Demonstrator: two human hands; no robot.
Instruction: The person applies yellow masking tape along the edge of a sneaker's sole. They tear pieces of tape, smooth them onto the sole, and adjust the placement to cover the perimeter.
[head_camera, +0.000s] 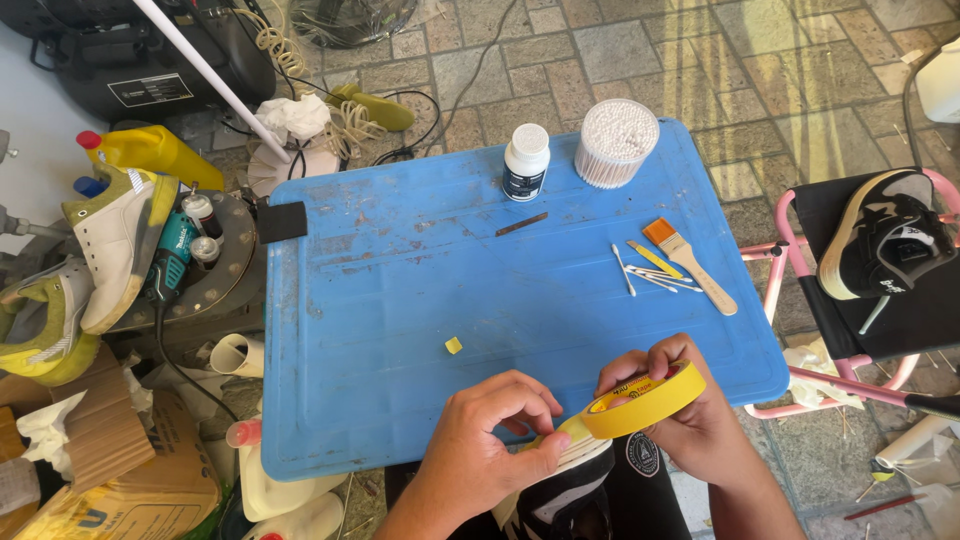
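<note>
My right hand (690, 415) grips a roll of yellow masking tape (645, 400) over the near edge of a blue plastic tabletop (400, 290). My left hand (480, 440) pinches the tape's loose end against a black and white shoe (575, 490) that lies below the hands, mostly hidden. A small torn scrap of yellow tape (453, 345) lies on the blue top just beyond my left hand.
On the tabletop stand a white bottle with a dark label (525, 160) and a tub of cotton swabs (616, 142); a flat paintbrush (690, 265), loose swabs (645, 275) and a brown stick (521, 224) lie nearby. A black sneaker (885, 245) rests on a pink chair (780, 255). Shoes, a power tool (170, 260) and bottles crowd the left.
</note>
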